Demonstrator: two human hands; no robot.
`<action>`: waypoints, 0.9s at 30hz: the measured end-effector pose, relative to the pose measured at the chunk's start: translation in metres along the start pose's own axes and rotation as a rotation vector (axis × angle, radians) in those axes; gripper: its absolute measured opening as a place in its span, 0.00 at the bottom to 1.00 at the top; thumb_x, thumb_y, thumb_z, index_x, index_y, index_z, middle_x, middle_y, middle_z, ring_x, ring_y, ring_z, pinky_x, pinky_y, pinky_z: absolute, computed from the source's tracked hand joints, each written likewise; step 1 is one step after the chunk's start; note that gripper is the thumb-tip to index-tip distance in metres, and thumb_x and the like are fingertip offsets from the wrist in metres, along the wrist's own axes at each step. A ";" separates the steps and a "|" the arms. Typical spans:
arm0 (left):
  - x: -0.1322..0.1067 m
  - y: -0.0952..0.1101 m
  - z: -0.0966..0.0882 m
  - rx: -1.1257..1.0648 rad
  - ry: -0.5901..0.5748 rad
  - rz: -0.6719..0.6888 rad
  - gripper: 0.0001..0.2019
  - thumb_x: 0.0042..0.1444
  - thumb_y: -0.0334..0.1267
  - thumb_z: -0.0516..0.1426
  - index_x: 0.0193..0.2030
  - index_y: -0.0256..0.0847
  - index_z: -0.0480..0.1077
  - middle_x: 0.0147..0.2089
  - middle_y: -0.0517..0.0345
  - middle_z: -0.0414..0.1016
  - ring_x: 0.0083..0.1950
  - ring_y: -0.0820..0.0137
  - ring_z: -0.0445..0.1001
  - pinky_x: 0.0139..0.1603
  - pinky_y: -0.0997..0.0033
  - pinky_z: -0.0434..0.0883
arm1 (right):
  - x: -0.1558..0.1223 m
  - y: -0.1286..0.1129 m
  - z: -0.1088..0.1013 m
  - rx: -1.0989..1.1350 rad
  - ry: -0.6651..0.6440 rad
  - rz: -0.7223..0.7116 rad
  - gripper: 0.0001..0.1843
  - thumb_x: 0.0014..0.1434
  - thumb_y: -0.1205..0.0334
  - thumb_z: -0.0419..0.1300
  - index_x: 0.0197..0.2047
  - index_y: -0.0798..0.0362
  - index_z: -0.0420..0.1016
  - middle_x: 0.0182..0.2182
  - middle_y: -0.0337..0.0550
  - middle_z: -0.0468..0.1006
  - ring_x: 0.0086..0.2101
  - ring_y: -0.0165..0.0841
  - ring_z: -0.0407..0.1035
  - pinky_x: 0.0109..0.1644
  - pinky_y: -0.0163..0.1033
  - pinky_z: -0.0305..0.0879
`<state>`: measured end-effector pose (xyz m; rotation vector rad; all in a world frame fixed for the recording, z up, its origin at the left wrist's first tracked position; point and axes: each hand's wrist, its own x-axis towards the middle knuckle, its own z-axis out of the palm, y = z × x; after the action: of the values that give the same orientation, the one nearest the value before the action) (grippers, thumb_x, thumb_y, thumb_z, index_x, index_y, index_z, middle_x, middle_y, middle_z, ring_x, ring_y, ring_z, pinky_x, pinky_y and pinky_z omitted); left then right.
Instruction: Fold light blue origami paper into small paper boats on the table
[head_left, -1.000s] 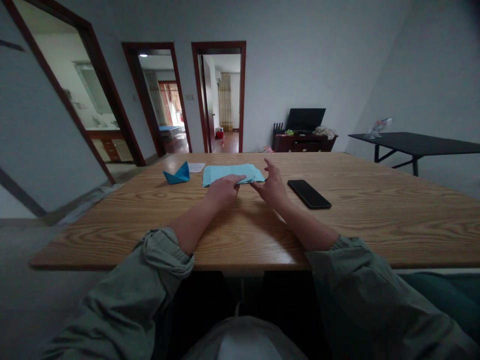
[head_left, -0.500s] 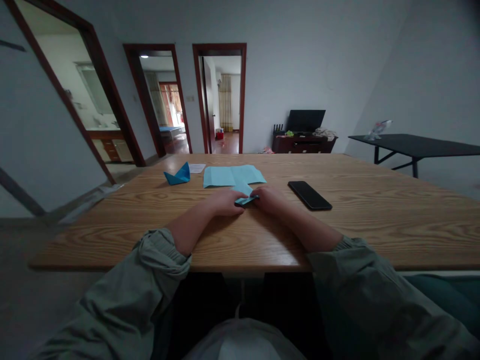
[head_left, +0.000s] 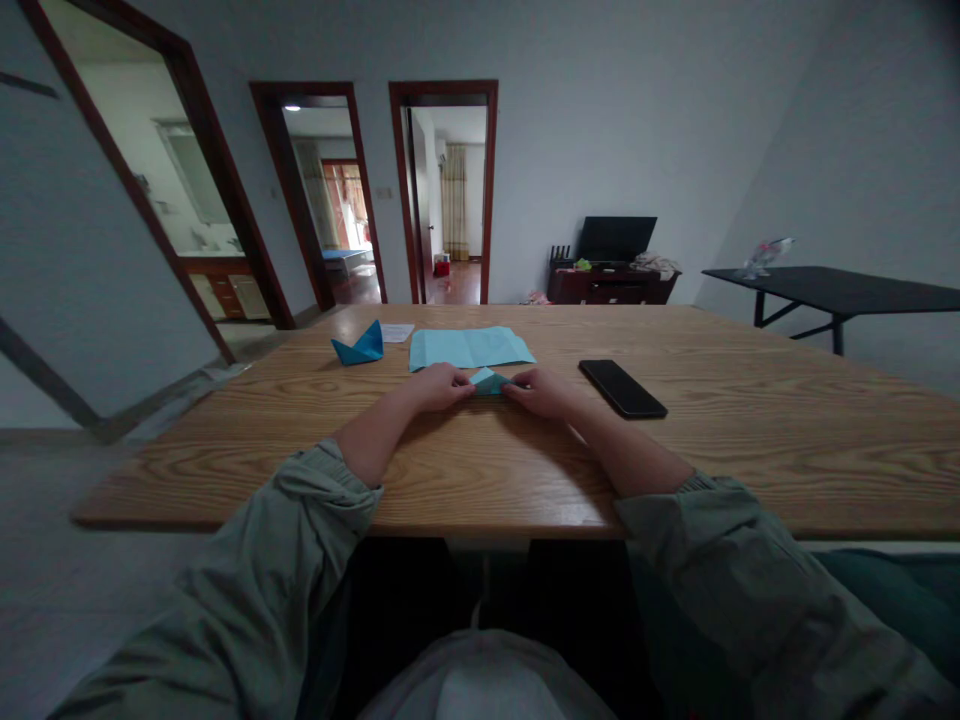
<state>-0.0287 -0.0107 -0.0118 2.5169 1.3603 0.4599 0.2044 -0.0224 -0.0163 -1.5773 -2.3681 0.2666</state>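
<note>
Between my hands is a small folded piece of light blue paper (head_left: 490,381), held just over the wooden table (head_left: 480,470). My left hand (head_left: 441,387) pinches its left edge, and my right hand (head_left: 541,391) pinches the right edge. The paper shows a peaked, roughly triangular shape, though the fingers cover both ends. Just beyond it a larger light blue sheet (head_left: 471,348) with fold creases lies flat. A darker blue paper boat (head_left: 360,344) stands to the left of that sheet.
A black smartphone (head_left: 622,388) lies to the right of my right hand. Behind the boat is a small white printed paper (head_left: 396,333). Farther off stand a black table (head_left: 847,288) at the right and a dark cabinet (head_left: 611,289) bearing a monitor (head_left: 617,240).
My hands have moved slightly apart and away from me. The folded paper has turned from a slanted, stretched look to a peaked triangle facing me.
</note>
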 end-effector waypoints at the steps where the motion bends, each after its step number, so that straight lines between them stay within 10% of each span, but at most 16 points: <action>1: 0.000 0.000 0.001 -0.004 0.001 -0.002 0.21 0.55 0.52 0.50 0.34 0.37 0.77 0.28 0.56 0.75 0.29 0.70 0.68 0.28 0.74 0.60 | 0.000 0.001 0.000 0.023 -0.007 0.001 0.28 0.60 0.41 0.46 0.36 0.53 0.79 0.26 0.44 0.78 0.25 0.31 0.66 0.27 0.34 0.54; 19: 0.005 -0.008 0.006 0.011 0.037 -0.063 0.24 0.54 0.55 0.48 0.25 0.37 0.71 0.22 0.58 0.69 0.25 0.71 0.63 0.26 0.71 0.54 | 0.003 0.007 0.004 0.106 0.098 0.009 0.28 0.60 0.43 0.45 0.23 0.56 0.71 0.18 0.38 0.67 0.22 0.28 0.57 0.25 0.34 0.48; 27: 0.007 -0.008 0.009 -0.081 -0.092 0.059 0.21 0.55 0.53 0.49 0.32 0.38 0.73 0.28 0.59 0.72 0.29 0.71 0.65 0.29 0.74 0.58 | -0.001 0.001 0.003 0.239 -0.115 -0.032 0.19 0.55 0.48 0.55 0.41 0.51 0.78 0.25 0.38 0.74 0.25 0.29 0.62 0.29 0.33 0.55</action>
<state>-0.0274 -0.0010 -0.0219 2.4852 1.2133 0.3968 0.2045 -0.0233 -0.0191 -1.4462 -2.3400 0.6242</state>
